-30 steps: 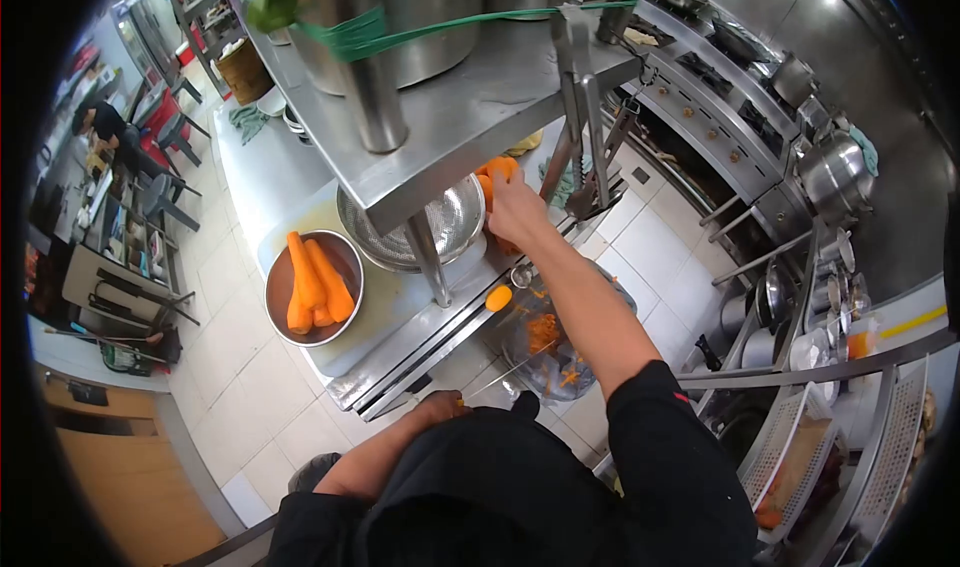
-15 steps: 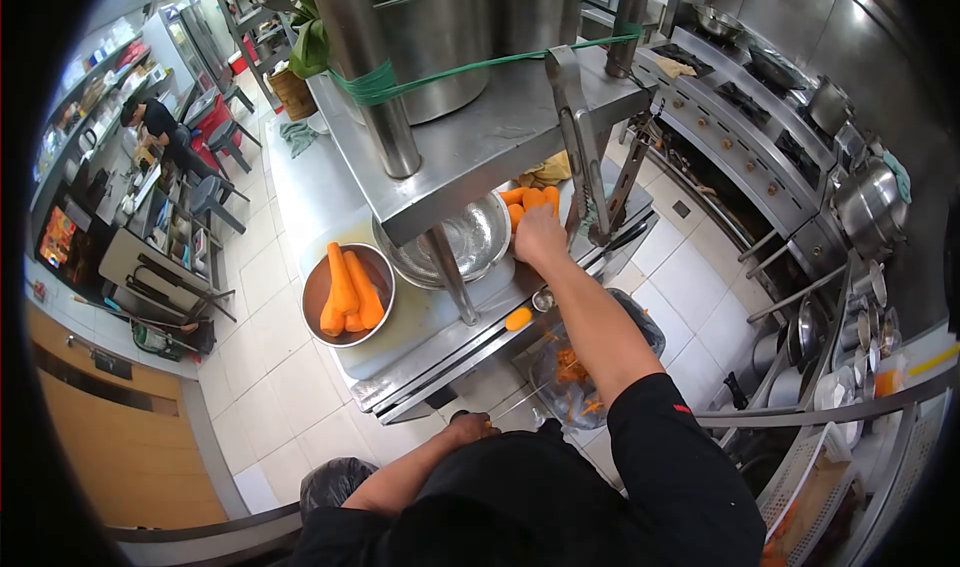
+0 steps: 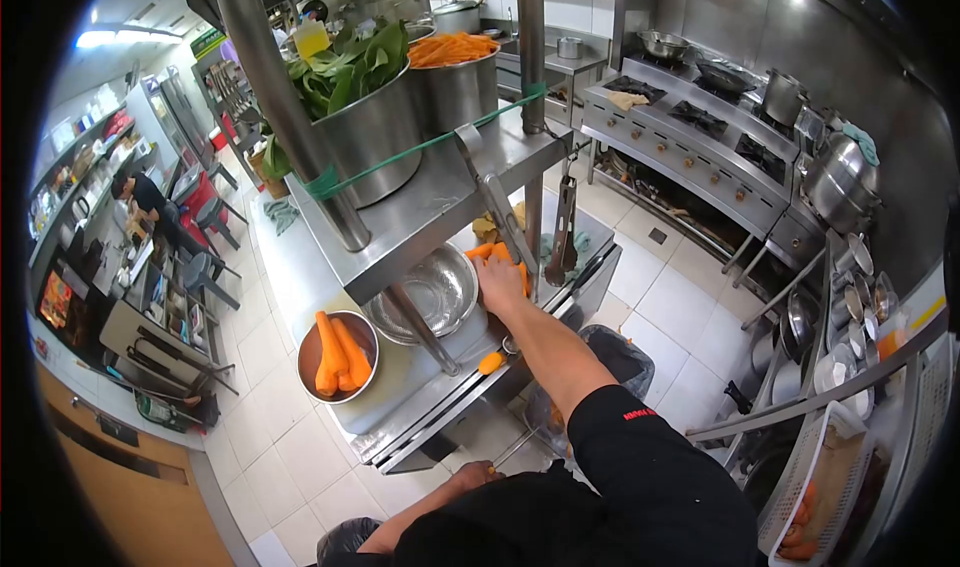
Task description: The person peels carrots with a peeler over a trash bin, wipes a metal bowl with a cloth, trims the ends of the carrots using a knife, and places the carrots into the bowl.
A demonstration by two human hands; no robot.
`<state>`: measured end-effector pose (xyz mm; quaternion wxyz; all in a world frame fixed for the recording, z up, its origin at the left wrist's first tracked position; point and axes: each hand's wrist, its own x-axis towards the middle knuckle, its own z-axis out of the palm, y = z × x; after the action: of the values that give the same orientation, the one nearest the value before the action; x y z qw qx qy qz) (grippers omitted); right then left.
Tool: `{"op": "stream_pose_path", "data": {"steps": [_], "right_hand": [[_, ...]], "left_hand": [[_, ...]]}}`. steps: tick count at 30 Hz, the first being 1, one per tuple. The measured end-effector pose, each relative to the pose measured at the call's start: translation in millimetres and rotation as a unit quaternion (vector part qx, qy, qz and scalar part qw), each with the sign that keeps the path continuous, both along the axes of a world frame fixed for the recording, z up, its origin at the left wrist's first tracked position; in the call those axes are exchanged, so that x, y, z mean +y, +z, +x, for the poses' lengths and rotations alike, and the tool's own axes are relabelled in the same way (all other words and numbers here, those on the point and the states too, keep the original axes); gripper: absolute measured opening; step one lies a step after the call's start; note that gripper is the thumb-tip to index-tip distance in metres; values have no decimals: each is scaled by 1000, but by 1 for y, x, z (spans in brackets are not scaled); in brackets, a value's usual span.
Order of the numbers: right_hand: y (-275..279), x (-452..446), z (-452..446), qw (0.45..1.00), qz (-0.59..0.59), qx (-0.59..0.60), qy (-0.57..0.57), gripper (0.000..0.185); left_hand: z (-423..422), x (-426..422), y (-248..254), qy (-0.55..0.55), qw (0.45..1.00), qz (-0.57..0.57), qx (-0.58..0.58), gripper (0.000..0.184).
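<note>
My right hand reaches under the shelf and touches the pile of orange carrots beside the metal colander; its fingertips are partly hidden among them. Low near my body, my left hand is closed round a thin tool whose shaft points up and right; its handle is mostly hidden. Peeled carrots lie in a steel bowl on the left of the counter. A short orange piece rests at the counter's front edge.
Above the counter, a steel shelf holds pots of leafy greens and shredded carrot. Tongs hang at its right end. A lined bin stands below. Stoves are beyond; a person is far left.
The view has tilted up, showing more of the shelf pots and stoves. My right hand stays at the carrot pile, and my left hand remains low near my body.
</note>
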<state>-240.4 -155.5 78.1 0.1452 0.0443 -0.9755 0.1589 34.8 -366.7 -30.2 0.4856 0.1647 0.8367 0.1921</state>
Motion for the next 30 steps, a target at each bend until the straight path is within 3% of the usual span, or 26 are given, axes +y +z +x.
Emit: {"op": "stream_pose_path", "data": {"steps": [5,7,10,11,12,13,14,16,21,24,26,30], "right_hand": [[-9,5,5,986,-160,38,-17,42],[44,14,49,969,-243,34,-17,43],[100,44,128,944,-318,84,11,44],[92,59,142,900,-413,138,19,46],[84,73,159,843,-502,191,23,48],[82,89,179,730,-663,161,27,54],[83,102,199,682,-719,132,10,55],[80,119,242,567,-820,74,-27,58],[17,136,312,760,-616,-101,-179,30],[-13,134,336,793,-553,-162,-194,31],[-16,130,344,800,-538,-174,-200,37],[-31,131,357,834,-496,-163,-177,40]], "left_hand": [[4,-14,-45,-1,1000,-18,13,67],[2,-8,-24,31,999,-29,0,67],[-3,-8,-44,1,1000,-9,19,66],[-6,-6,-55,-12,1000,-8,19,65],[-6,-23,-134,-103,990,60,76,64],[-5,-26,-136,-95,990,71,80,63],[-13,-17,-133,-87,989,83,85,62],[-19,20,-24,13,996,55,73,60],[-30,90,45,31,965,162,202,44],[-32,136,92,-11,949,231,215,29],[-32,158,108,-75,938,246,232,29],[-29,178,107,-151,908,282,271,28]]}}
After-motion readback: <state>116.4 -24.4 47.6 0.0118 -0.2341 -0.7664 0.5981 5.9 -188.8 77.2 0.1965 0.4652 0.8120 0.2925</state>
